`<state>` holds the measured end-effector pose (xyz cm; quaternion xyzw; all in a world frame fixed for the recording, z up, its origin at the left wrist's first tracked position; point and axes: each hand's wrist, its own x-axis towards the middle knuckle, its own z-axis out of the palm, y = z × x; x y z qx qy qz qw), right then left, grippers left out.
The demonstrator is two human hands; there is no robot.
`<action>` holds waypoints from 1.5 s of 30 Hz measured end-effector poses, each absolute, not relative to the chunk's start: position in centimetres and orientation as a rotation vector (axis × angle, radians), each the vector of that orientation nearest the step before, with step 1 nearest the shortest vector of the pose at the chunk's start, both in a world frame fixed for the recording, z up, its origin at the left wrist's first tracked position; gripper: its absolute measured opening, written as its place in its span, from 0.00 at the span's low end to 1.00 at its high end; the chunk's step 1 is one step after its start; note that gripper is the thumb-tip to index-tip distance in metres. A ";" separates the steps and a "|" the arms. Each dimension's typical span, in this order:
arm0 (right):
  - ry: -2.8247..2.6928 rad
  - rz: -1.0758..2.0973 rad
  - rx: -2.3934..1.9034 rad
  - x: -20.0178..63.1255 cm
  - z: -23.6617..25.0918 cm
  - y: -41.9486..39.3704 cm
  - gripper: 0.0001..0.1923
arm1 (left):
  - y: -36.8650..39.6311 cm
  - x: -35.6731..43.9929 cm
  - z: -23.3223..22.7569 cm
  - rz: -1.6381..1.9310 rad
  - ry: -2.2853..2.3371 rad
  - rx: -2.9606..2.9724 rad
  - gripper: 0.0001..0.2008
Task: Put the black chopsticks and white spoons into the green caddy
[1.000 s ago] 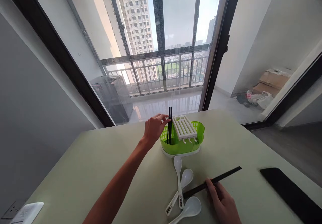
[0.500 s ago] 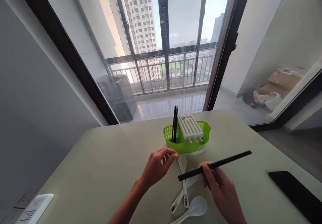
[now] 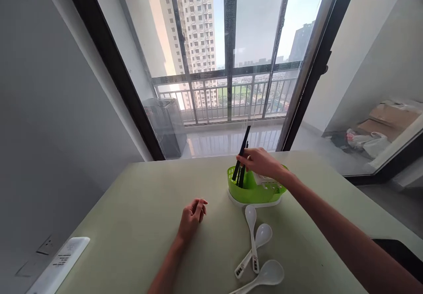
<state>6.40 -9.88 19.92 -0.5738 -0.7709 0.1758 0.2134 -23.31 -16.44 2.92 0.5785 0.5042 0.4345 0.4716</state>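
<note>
Right hand (image 3: 261,162) now over basket (image 3: 254,190), fingers pinching chopstick (image 3: 243,146).

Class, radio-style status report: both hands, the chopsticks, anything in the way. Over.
Right hand grips black chopsticks, tips in the green basket. Left hand loosely curled, resting on table. Three white spoons lie nearer, clear of basket.

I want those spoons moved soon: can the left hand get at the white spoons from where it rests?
Probably yes: the left hand rests loosely curled on the table, and only bare tabletop lies between it and the white spoons.
</note>
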 end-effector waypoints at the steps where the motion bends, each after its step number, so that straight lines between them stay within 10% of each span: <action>1: -2.169 0.495 -1.621 6.1 19.8 -9.3 0.16 | -16.5 -23.2 2.8 1.046 1.233 1.427 0.22; 35: -1.841 0.153 -1.716 4.7 22.6 -10.4 0.12 | -17.1 -23.0 3.1 0.863 1.381 1.731 0.22; 45: -2.816 0.418 -1.272 2.2 15.2 -21.5 0.11 | -17.3 -22.8 3.3 0.835 1.379 1.783 0.22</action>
